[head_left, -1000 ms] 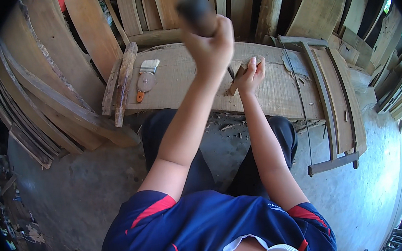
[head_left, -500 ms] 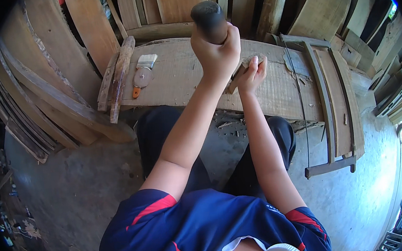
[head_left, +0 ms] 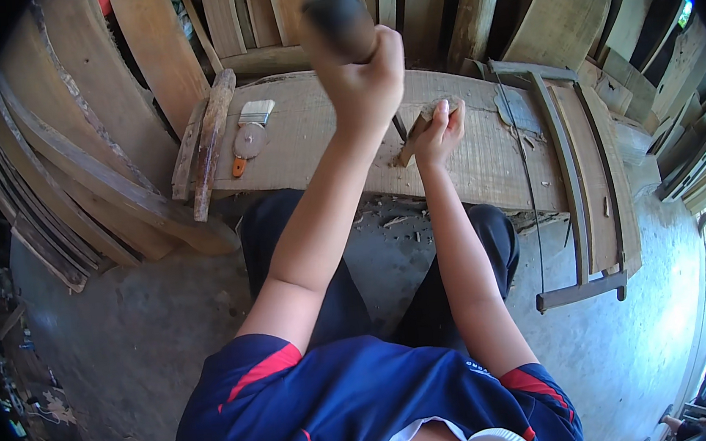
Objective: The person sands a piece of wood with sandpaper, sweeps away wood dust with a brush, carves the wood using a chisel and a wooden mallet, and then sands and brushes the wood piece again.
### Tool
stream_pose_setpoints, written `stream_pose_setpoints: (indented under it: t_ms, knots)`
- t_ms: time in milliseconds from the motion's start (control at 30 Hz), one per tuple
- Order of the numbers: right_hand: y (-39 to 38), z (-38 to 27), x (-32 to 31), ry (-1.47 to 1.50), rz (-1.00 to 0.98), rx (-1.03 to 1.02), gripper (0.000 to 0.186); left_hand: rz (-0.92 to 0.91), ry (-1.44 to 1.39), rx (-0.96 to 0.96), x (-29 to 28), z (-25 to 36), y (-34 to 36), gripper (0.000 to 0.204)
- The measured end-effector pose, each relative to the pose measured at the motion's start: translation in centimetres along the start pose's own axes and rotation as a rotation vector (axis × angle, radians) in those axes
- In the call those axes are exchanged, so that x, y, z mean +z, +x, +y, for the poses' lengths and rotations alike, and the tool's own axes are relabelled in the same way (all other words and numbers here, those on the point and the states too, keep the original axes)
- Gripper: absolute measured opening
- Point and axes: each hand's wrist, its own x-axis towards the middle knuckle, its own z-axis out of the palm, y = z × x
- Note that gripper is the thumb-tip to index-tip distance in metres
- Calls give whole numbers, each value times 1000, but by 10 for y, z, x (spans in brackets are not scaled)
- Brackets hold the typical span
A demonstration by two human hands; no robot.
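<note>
My left hand is raised above the bench, its fist closed around a thick, round-ended wooden club. The club is black at the top and brown lower down, and it is blurred. Resting low over the bench top, my right hand pinches a small wooden block, whose far end is partly hidden by the fingers. A thin dark strip shows between the block and my left forearm; I cannot make out what it is. Beneath both hands lies the thick wooden plank bench.
Left on the bench lie a flat brush, a round disc and a rough stick. A wooden frame saw leans over the right end. Boards stand along the back and both sides; shavings litter the concrete floor.
My left hand has moved up and to the left with the club. My right hand has shifted very slightly left, still on the wooden block, more of which now shows.
</note>
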Motion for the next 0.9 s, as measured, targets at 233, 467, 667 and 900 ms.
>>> stream_pose_setpoints:
  t_ms: [233,467,667,900]
  knots:
    - [-3,4,2,1,-26,78,25,24,302,165,2,-21,-17,12]
    - [-3,-1,4,48,-26,58,22,-2,295,119,-5,-26,-23,14]
    - [-3,-3,4,8,-15,28,25,10,285,11,-7,-24,-30,11]
    - [-4,1,1,15,-14,74,25,58,154,-7,-5,-24,-16,17]
